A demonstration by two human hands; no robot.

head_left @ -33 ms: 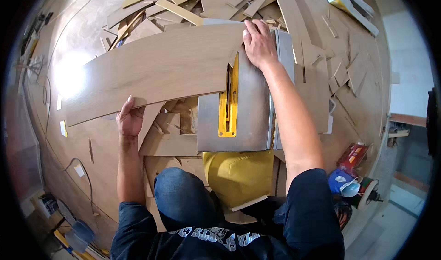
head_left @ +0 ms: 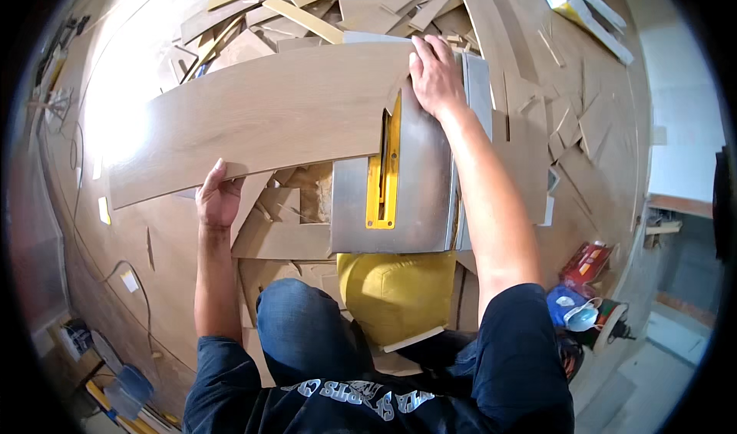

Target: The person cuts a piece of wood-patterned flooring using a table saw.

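A long wood-look floor plank (head_left: pixel 261 115) lies with its right part across the grey metal top of a table saw (head_left: pixel 351 204); its left part sticks out past the saw. Under the plank's near edge, my left hand (head_left: pixel 219 196) grips it, the thumb on top and the fingers mostly hidden below. My right hand (head_left: pixel 437 77) holds the plank's far right corner, fingers bent over the edge there. A yellow insert plate (head_left: pixel 381 196) with a slot is set in the saw top, and the plank's right end meets it. The blade is hard to make out.
Offcuts and strips (head_left: pixel 303 19) are heaped beyond the saw, with broken pieces (head_left: pixel 568 127) to its right. A yellow rounded panel (head_left: pixel 395 296) is at the saw's near side, by my knees. Cables (head_left: pixel 142 303) run over the floor at left; a blue item (head_left: pixel 564 307) lies at lower right.
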